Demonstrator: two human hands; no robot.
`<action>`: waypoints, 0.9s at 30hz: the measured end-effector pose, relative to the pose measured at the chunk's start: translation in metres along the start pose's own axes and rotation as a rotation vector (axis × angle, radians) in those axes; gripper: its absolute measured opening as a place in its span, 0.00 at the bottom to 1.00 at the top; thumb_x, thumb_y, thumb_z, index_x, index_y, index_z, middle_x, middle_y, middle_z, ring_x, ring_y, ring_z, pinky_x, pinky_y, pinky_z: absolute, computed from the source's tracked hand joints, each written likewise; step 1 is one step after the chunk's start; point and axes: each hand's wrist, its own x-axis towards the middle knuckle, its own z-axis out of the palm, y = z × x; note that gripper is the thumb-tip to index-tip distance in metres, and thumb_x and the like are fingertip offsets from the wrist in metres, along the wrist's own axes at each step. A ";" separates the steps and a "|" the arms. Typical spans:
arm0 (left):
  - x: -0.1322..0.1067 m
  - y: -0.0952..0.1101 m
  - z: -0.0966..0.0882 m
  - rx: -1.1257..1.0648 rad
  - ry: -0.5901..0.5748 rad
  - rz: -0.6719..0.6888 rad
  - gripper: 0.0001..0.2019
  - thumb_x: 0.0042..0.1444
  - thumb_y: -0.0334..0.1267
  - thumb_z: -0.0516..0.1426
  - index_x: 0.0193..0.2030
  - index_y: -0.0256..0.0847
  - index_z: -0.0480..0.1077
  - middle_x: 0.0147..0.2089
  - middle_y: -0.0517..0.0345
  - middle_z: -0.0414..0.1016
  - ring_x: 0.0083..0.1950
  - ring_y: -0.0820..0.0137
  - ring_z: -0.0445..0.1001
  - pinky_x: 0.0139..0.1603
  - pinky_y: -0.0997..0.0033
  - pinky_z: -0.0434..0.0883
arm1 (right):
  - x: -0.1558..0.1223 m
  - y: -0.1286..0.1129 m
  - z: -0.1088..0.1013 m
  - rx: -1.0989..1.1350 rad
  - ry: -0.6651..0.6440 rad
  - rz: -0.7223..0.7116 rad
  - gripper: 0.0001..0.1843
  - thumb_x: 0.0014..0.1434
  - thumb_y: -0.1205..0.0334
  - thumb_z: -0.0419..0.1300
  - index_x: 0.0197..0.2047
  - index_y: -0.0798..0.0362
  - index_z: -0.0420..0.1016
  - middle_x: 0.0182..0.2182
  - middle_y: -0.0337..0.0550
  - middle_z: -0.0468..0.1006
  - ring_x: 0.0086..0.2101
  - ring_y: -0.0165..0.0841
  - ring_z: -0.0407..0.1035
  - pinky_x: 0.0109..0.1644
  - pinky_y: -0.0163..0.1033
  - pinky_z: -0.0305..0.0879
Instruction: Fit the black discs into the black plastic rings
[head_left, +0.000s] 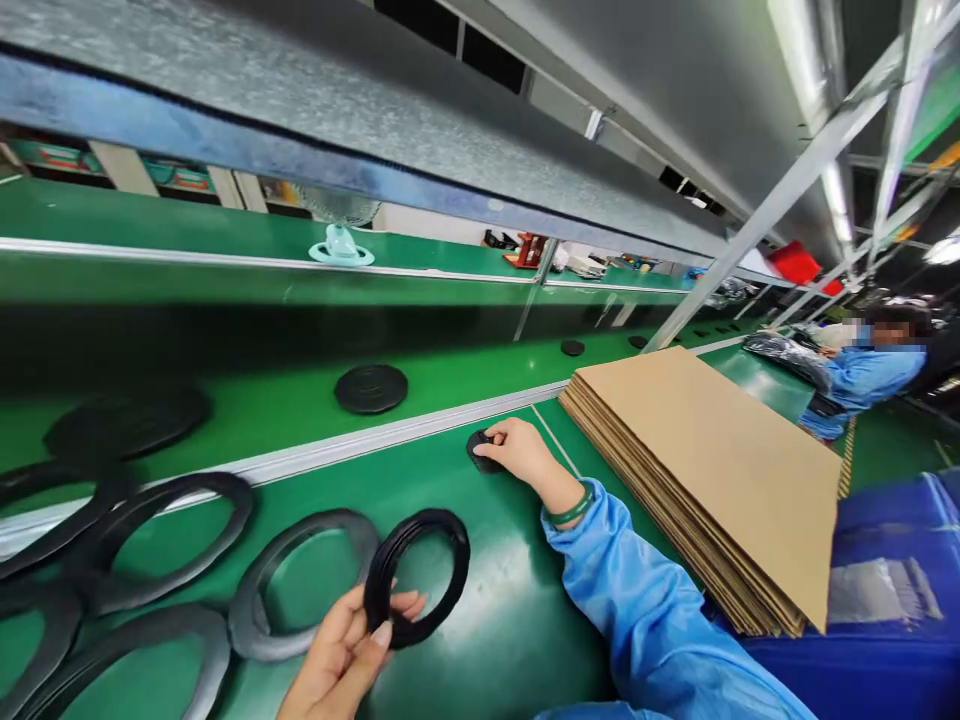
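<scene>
My left hand (352,645) is closed on a black ring (459,580), thumb in front and fingers behind its lower left side. The ring is tilted up above the green tabletop (517,600). Farther forward, my right hand (521,452) grips a small round black piece (480,455) between thumb and fingers, close to the tabletop near the metal rail. What this piece is, I cannot tell. Just left of the held ring lies another black ring (259,625), and several larger black rings (217,490) overlap at the far left.
A stack of cardboard sheets (705,460) lies right of my right arm, with a blue bin (900,560) beyond. Past the metal rail (300,450), black discs (371,388) sit on a green strip. A slanted post (720,270) rises behind the cardboard. A person (874,365) sits at far right.
</scene>
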 end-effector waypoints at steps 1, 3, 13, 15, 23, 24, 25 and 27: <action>0.000 0.001 0.000 0.015 -0.004 0.017 0.30 0.44 0.59 0.68 0.48 0.43 0.69 0.47 0.47 0.80 0.53 0.52 0.77 0.57 0.56 0.74 | -0.008 -0.005 0.005 -0.032 0.004 -0.008 0.10 0.51 0.59 0.72 0.37 0.52 0.83 0.31 0.42 0.75 0.33 0.35 0.68 0.41 0.39 0.64; -0.001 0.004 0.000 0.060 -0.025 0.026 0.26 0.45 0.55 0.68 0.45 0.41 0.69 0.47 0.46 0.80 0.53 0.53 0.77 0.58 0.57 0.73 | -0.020 -0.012 0.012 -0.092 0.010 -0.046 0.11 0.55 0.63 0.70 0.43 0.51 0.83 0.36 0.45 0.75 0.38 0.36 0.68 0.47 0.42 0.64; -0.005 0.016 -0.005 0.295 -0.055 -0.094 0.22 0.42 0.47 0.67 0.41 0.38 0.69 0.45 0.48 0.79 0.43 0.60 0.78 0.47 0.61 0.74 | -0.027 -0.008 0.026 0.042 -0.107 -0.269 0.16 0.51 0.72 0.72 0.43 0.48 0.84 0.39 0.42 0.75 0.41 0.33 0.69 0.50 0.43 0.69; -0.007 0.022 -0.004 0.305 -0.089 -0.123 0.23 0.43 0.49 0.67 0.42 0.38 0.71 0.43 0.48 0.80 0.44 0.59 0.78 0.49 0.62 0.74 | -0.027 -0.009 0.028 0.045 -0.078 -0.270 0.13 0.51 0.72 0.72 0.41 0.50 0.84 0.37 0.42 0.75 0.40 0.33 0.70 0.48 0.43 0.69; -0.011 0.026 -0.003 0.332 -0.086 -0.165 0.23 0.43 0.48 0.66 0.42 0.37 0.70 0.44 0.46 0.80 0.45 0.58 0.79 0.51 0.60 0.75 | -0.045 -0.037 0.014 0.094 0.074 -0.389 0.05 0.57 0.67 0.69 0.38 0.50 0.84 0.30 0.41 0.76 0.34 0.34 0.70 0.42 0.43 0.70; -0.011 0.024 -0.003 0.338 -0.072 -0.151 0.23 0.43 0.48 0.66 0.42 0.38 0.68 0.45 0.46 0.80 0.46 0.58 0.79 0.51 0.59 0.75 | -0.053 -0.046 0.012 0.152 0.077 -0.410 0.05 0.59 0.64 0.69 0.40 0.49 0.84 0.29 0.41 0.76 0.33 0.33 0.70 0.40 0.42 0.70; -0.011 0.023 -0.003 0.343 -0.060 -0.136 0.23 0.44 0.48 0.66 0.43 0.39 0.66 0.46 0.47 0.80 0.46 0.58 0.79 0.52 0.59 0.75 | -0.063 -0.056 0.012 0.202 0.067 -0.441 0.05 0.61 0.62 0.68 0.41 0.48 0.84 0.29 0.40 0.75 0.33 0.32 0.70 0.39 0.40 0.70; -0.011 0.020 -0.003 0.342 -0.041 -0.106 0.25 0.46 0.47 0.65 0.46 0.40 0.62 0.46 0.48 0.80 0.48 0.58 0.79 0.52 0.58 0.75 | -0.082 -0.073 0.016 0.263 0.022 -0.537 0.06 0.62 0.59 0.66 0.42 0.49 0.84 0.29 0.40 0.75 0.32 0.30 0.70 0.36 0.37 0.69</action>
